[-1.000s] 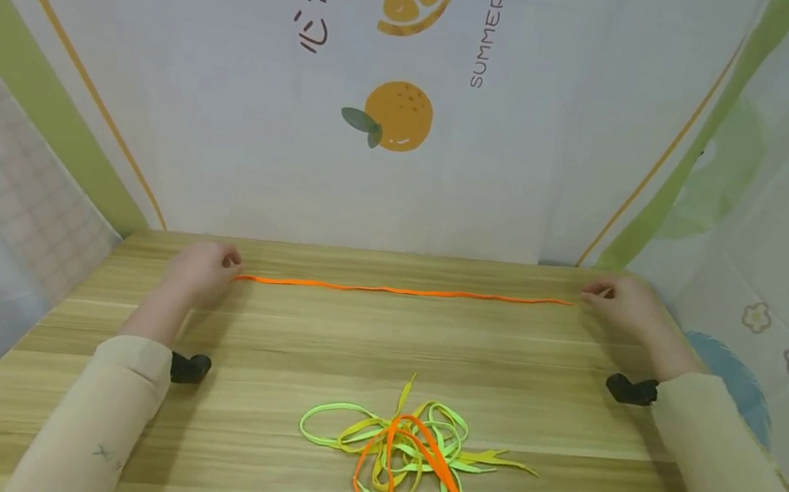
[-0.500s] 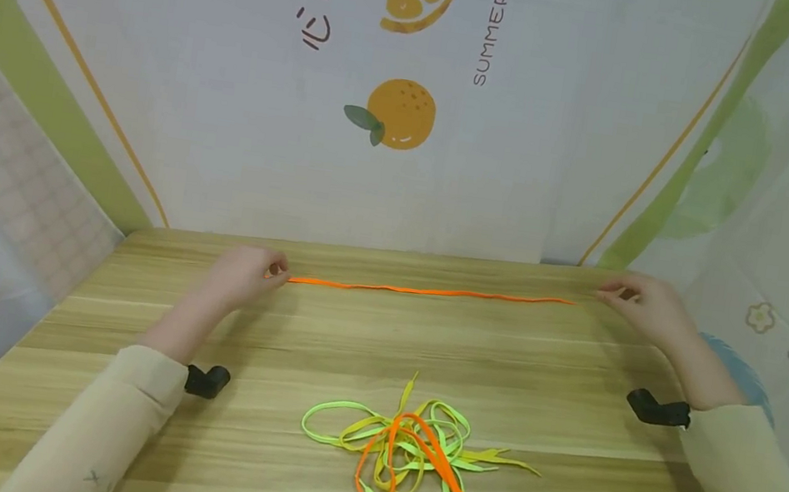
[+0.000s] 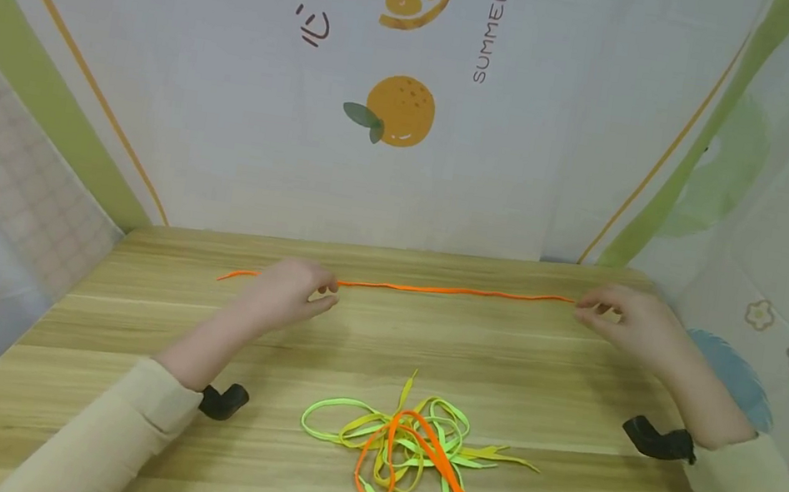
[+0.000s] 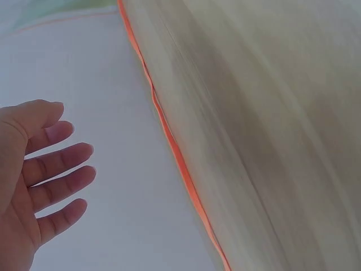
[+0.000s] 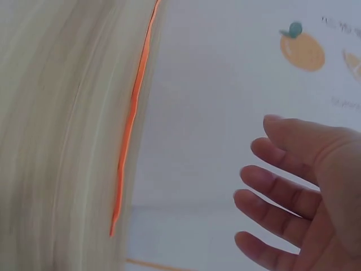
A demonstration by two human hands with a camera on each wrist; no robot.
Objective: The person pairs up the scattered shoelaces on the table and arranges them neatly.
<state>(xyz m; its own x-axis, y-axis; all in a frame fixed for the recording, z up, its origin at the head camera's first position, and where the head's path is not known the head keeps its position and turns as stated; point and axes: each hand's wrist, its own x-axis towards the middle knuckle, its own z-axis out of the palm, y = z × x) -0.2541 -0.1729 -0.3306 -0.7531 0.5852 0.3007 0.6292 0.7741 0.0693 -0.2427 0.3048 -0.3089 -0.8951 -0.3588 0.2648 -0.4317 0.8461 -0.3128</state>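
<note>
Several tangled laces (image 3: pixel 437 451) are heaped near on the desk (image 3: pixel 543 376). Farther, one orange lace (image 3: pixel 434 289) is laid along the far edge; over its left part the left hand (image 3: pixel 288 292), by its right end the right hand (image 3: pixel 632 320), are held relaxed and empty.

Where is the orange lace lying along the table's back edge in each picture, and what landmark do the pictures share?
Head: the lace runs across just below mid-height, partly hidden by the left hand.
Left wrist: the lace slants from top, left of centre, to bottom, right of centre.
Right wrist: the lace is in the left half, from the top edge to a tip at lower left.
Shared landmark: the wooden table against the white cloth.
</note>
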